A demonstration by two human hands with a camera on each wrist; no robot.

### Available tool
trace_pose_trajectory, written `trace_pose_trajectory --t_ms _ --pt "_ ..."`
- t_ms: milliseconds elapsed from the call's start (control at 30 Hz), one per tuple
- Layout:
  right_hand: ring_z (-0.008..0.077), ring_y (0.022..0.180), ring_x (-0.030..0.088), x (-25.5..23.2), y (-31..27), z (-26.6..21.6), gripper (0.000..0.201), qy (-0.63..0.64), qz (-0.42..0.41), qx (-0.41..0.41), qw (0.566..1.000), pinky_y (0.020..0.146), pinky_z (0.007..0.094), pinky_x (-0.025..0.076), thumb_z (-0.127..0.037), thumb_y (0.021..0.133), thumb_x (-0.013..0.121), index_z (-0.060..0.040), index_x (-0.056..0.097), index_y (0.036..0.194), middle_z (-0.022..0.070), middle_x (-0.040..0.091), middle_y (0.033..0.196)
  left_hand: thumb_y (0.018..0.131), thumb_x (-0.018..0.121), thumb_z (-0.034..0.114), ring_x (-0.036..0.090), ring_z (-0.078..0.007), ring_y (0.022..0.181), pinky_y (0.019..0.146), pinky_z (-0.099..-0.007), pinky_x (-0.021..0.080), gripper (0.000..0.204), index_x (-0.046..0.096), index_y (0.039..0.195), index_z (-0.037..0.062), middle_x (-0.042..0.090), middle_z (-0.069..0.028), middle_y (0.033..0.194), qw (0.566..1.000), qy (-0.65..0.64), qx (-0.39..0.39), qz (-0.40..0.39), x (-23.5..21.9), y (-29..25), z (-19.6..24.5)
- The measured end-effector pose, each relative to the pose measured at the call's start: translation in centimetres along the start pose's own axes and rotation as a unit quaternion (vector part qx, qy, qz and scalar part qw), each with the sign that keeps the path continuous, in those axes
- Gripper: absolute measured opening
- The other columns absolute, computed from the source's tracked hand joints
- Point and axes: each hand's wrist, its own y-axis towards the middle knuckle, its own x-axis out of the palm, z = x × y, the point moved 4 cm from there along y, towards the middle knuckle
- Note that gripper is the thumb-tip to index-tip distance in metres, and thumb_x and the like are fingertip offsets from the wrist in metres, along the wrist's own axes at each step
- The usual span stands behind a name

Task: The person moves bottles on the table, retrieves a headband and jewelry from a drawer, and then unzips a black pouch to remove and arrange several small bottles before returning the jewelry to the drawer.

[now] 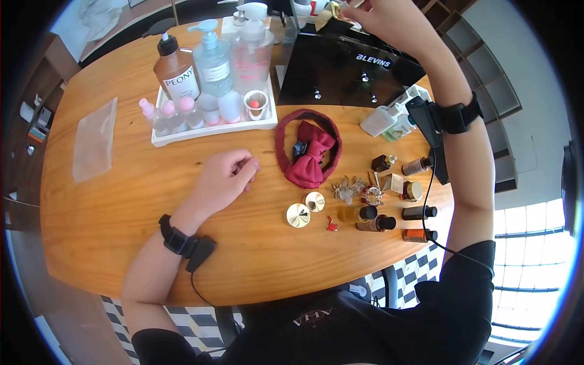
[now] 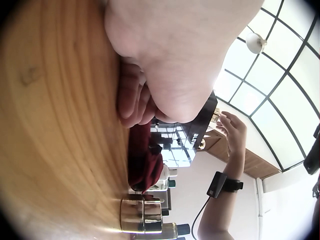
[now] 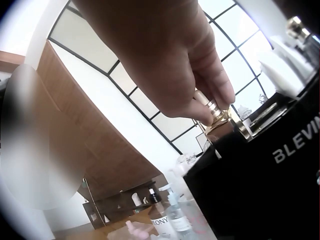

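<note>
My right hand [image 3: 165, 70] pinches the gold neck of a small glass bottle [image 3: 220, 126] at the top edge of the black box [image 3: 240, 190]. In the head view that hand [image 1: 386, 21] is at the top, above the box [image 1: 340, 73]. My left hand [image 1: 228, 176] rests on the wooden table, fingers loosely curled and holding nothing; the left wrist view shows its palm side [image 2: 175, 65] close up. To its right lies a dark red bow headband [image 1: 313, 152]. Two round gold lids [image 1: 298, 215] sit in front of the headband.
A white tray [image 1: 213, 131] with pump bottles and small pink-capped bottles stands at the back left. Several small dark bottles [image 1: 417, 213] and jewellery [image 1: 350, 190] lie at the right. A clear plastic sheet [image 1: 95, 141] lies far left.
</note>
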Motion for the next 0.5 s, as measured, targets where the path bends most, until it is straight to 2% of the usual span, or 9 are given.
trace_pose_trajectory --t_ms 133,233,367,500 --pt "0.0404 0.093 0.072 2.8 1.7 1.1 0.028 -0.029 0.014 -0.069 0.997 0.088 0.046 0.056 -0.02 0.082 0.069 -0.0038 0.077 0.104 0.0242 0.074 0.096 0.102 0.061 0.022 0.063 -0.009 0.059 0.055 -0.0253 0.048 0.026 0.066 0.091 -0.0016 0.061 -0.0022 0.069 1.0 0.007 0.024 0.013 0.0 0.1 -0.1" --pt "0.0404 0.094 0.071 3.9 2.9 1.7 0.03 -0.035 0.019 -0.03 0.999 0.088 0.0458 0.056 -0.021 0.082 0.07 -0.0038 0.077 0.105 0.0232 0.074 0.097 0.102 0.061 0.022 0.063 -0.0088 0.058 0.055 -0.0252 0.048 0.027 0.066 0.09 -0.0016 0.061 -0.0021 0.068 1.0 0.001 0.027 0.014 0.1 0.1 -0.3" --pt "0.0406 0.097 0.071 6.3 5.3 4.1 0.036 -0.004 0.012 -0.047 0.999 0.089 0.0455 0.056 -0.025 0.083 0.071 -0.0039 0.075 0.112 0.0239 0.074 0.101 0.103 0.06 0.021 0.062 -0.0087 0.059 0.055 -0.0247 0.048 0.026 0.065 0.091 -0.0022 0.061 -0.0021 0.07 1.0 0.004 0.016 0.005 0.1 0.2 -0.1" --pt "0.0387 0.097 0.072 6.0 5.3 4.3 0.039 0.021 0.04 -0.036 0.998 0.087 0.0444 0.057 -0.025 0.084 0.072 -0.003 0.073 0.117 0.024 0.074 0.102 0.104 0.06 0.019 0.061 -0.0089 0.062 0.057 -0.024 0.048 0.025 0.065 0.093 -0.0031 0.061 -0.0026 0.074 1.0 0.012 -0.001 -0.004 0.0 0.0 0.4"
